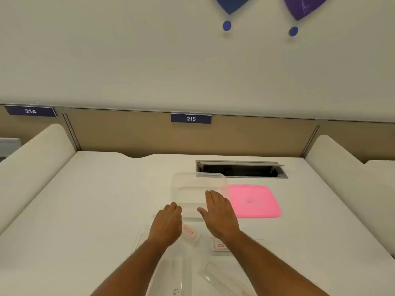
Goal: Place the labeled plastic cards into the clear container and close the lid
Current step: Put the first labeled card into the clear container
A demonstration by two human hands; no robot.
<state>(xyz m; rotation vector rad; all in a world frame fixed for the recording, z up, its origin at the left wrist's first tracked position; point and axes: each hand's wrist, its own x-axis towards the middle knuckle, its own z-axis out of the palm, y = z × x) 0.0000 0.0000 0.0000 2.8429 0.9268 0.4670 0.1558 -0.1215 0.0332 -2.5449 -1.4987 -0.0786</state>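
Several clear plastic cards lie on the white desk near us, and we can barely trace them against the pale surface. One card with a red label peeks out just right of our left hand, partly covered by it. Another labeled card sits under our right wrist, its red print cut off by the arm. A long clear strip lies nearer on the right, and a second clear strip runs off the bottom edge between our forearms; its marking is too blurred to read.

Our left hand is curled, fingers bent down toward the desk, so we cannot tell whether they pinch anything. Our right hand is flat, fingers straight and close together, thumb spread out, over the near right part of the clear container.

That container stands open in the middle of the desk, and we make out no cards inside, though its clear walls are faint. Its pink lid lies flat just right of it. Farther back, a dark cable opening shows in the desk, below a partition sign reading 215.
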